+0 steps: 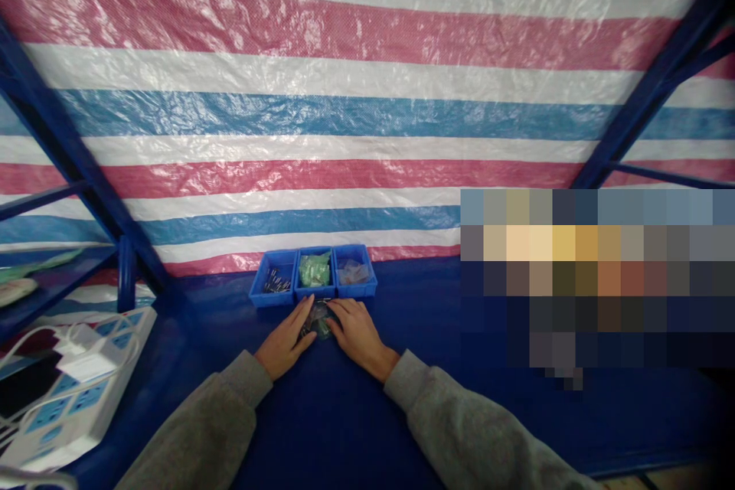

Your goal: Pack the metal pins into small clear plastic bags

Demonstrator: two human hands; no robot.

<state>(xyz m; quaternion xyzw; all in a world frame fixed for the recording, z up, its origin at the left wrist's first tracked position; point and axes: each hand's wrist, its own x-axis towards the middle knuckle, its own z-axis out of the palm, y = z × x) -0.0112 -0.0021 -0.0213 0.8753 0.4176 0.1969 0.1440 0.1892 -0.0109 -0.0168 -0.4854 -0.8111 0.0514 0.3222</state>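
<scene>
Both hands are at a small cluster of clear, dark-looking material, which lies on the blue table between them, just in front of the middle bin. The left hand has its fingers extended close together, thumb parted from them; the right hand has its fingers bent, thumb apart. Whether either pinches anything cannot be told. The left bin holds thin metal pieces, the middle one green packets, the right bin clear bags. In this inspector's judgement, sound handling calls for one hand steadying the cluster, light fingertip pressure, small parts kept inside the hands' enclosure, and knuckles clear of the bin walls.
</scene>
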